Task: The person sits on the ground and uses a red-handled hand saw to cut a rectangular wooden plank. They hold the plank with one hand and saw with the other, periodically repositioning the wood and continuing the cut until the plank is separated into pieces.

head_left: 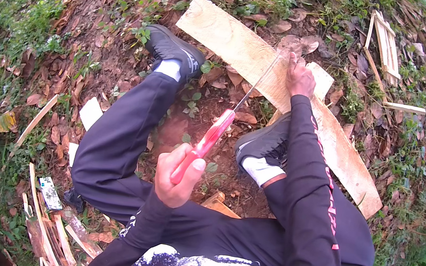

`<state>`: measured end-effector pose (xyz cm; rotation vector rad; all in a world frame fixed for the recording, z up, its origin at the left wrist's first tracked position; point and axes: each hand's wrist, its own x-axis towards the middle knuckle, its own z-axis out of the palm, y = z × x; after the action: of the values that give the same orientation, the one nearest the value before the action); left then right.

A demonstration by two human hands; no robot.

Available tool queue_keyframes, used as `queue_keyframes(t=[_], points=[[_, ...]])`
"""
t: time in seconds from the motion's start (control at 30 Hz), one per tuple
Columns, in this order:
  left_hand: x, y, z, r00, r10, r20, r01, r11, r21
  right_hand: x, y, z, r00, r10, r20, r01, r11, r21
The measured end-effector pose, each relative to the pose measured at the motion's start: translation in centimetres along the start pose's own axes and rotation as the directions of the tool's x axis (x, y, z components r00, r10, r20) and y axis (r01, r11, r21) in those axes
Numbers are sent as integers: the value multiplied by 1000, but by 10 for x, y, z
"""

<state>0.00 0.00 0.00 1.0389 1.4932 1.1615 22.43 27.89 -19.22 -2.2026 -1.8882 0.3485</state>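
Note:
My left hand [179, 176] is wrapped around the red handle of a handsaw [214, 133]. The saw's thin blade runs up and away to the right, its far end lying across a long, pale wooden board [227, 36]. Just right of the blade, my right hand [299, 79] grips the board from above; some of its fingers are hard to make out. The board slants from the upper middle down to the right, passing under my right forearm. A shorter wood piece [320, 79] lies crosswise beneath it, showing beyond the far edge.
My dark shoes [175, 53] rest on leaf-strewn soil, the right one [263, 146] close to the board. Split wood strips [51, 238] lie at the lower left, near a small printed packet [50, 194]. More slats [387, 46] lie at the upper right. A wood block [221, 206] sits between my legs.

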Motion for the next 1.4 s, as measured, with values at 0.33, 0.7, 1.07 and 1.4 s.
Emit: queue_keyframes(t=[0.33, 0.7, 1.07, 1.4], points=[[-8, 1, 8, 997, -66, -36, 65, 998, -7, -2, 5, 3, 1000, 15, 16, -14, 1000, -3], [-19, 8, 30, 996, 44, 76, -60, 973, 222, -4, 8, -1, 1000, 8, -6, -8, 1000, 6], [-18, -11, 31, 998, 33, 57, -41, 989, 145, 5, 23, 7, 1000, -12, 15, 13, 1000, -18], [-10, -29, 26, 989, -145, -37, 114, 893, -436, -1, 21, -1, 999, 3, -38, -2, 1000, 18]])
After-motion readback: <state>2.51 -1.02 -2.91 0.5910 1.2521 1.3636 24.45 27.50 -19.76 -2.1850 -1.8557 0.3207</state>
